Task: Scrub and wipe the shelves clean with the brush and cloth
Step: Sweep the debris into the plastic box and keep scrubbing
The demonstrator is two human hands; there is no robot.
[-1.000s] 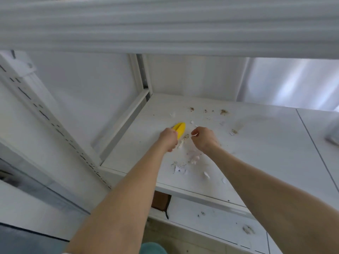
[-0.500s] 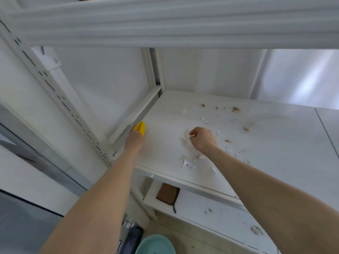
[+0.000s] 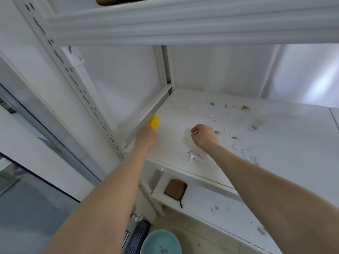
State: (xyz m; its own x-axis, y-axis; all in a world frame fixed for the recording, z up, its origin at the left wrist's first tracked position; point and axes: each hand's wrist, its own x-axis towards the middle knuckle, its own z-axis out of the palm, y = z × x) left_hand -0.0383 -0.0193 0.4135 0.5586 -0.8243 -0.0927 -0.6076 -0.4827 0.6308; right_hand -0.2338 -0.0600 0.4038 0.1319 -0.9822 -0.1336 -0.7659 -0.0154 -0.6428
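A white metal shelf (image 3: 275, 143) carries brown crumbs (image 3: 244, 107) and white paper scraps (image 3: 194, 157). My left hand (image 3: 145, 134) grips a yellow brush (image 3: 153, 121) at the shelf's left edge, beside the side rail. Only the brush's yellow end shows past my fingers. My right hand (image 3: 203, 135) is curled into a fist at the middle of the shelf and pinches a small white scrap (image 3: 194, 132) at its thumb side. No cloth is in view.
A lower shelf (image 3: 220, 213) holds a brown square pad (image 3: 175, 188) and a few crumbs. A teal bowl (image 3: 161, 241) and a dark slotted object (image 3: 136, 237) sit on the floor below. The upper shelf's beam (image 3: 183, 24) hangs overhead; a slotted upright (image 3: 78, 85) stands left.
My left hand has swept the yellow brush from the shelf's middle to its left edge. My right hand has stayed curled near the middle. The view has shifted left.
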